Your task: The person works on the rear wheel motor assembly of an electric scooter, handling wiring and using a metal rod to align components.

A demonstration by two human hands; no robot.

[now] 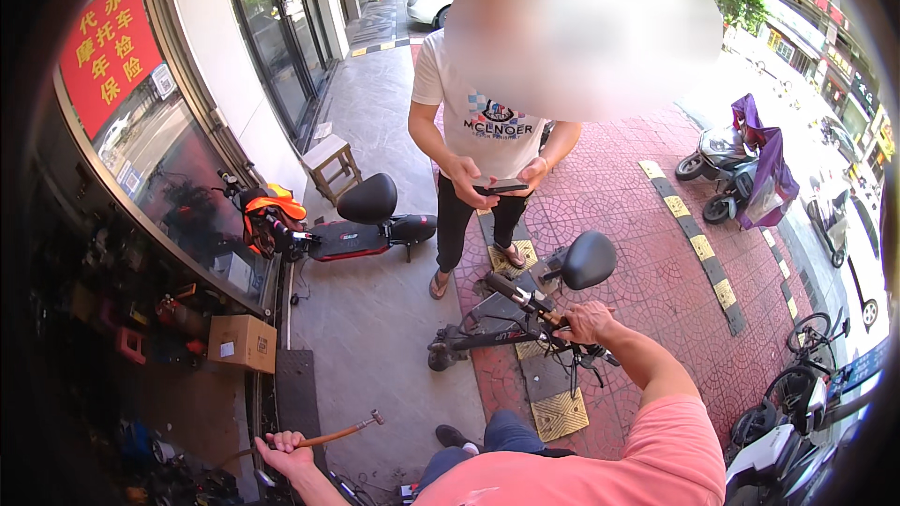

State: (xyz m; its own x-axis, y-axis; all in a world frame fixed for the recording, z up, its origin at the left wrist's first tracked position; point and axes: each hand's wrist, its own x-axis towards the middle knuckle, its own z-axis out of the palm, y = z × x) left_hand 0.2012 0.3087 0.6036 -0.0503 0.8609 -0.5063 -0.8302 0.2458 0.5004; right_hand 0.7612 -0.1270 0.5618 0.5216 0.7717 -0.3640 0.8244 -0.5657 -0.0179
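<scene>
My right hand (589, 323) is closed round part of the handlebar (506, 289) of a black electric scooter (487, 335). The scooter stands in front of me, and its padded seat (589, 260) is just beyond that hand. At the lower left, my left hand (284, 453) has its fingers curled at the wooden handle of a hammer (336, 435). The small metal head points to the right, and the handle's other end reaches past the hand toward the dark shop interior. Part of the grip is hidden by the fingers.
Facing me is a person (492, 145) holding a phone (502, 187). Another seated scooter (352, 239) and a wooden stool (331, 167) stand left of them. A cardboard box (243, 344) sits by the shop doorway. Yellow-black ramps (703, 248) and parked two-wheelers (741, 169) line the right.
</scene>
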